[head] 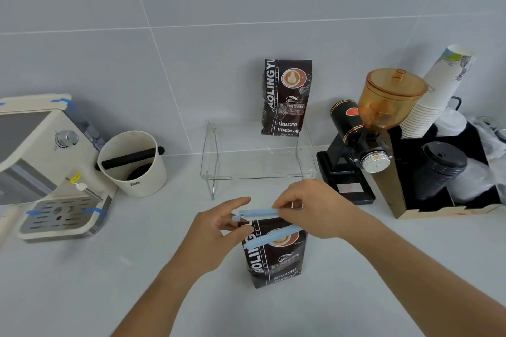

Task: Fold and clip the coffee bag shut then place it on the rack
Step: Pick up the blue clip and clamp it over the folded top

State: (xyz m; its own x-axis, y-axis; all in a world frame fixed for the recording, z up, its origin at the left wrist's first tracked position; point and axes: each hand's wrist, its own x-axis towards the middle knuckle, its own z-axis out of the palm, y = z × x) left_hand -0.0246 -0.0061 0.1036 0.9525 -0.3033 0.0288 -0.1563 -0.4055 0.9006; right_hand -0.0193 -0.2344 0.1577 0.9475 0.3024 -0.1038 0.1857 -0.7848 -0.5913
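A black coffee bag (pixel 275 262) stands upright on the counter in front of me, its top folded over. A light blue clip (pixel 262 227) straddles the folded top, hinged at the left, with its two arms spread apart. My left hand (pixel 219 230) pinches the bag's top left corner beside the hinge. My right hand (pixel 315 208) grips the clip's upper arm at its right end. Behind stands a clear acrylic rack (pixel 257 169) with a second, identical coffee bag (pixel 286 97) upright on its right side.
An espresso machine (pixel 43 161) and a white knock box (pixel 134 164) stand at the left. A black coffee grinder (pixel 364 139) with an amber hopper, a stack of paper cups (pixel 435 93) and an organiser box with black lids (pixel 440 169) crowd the right.
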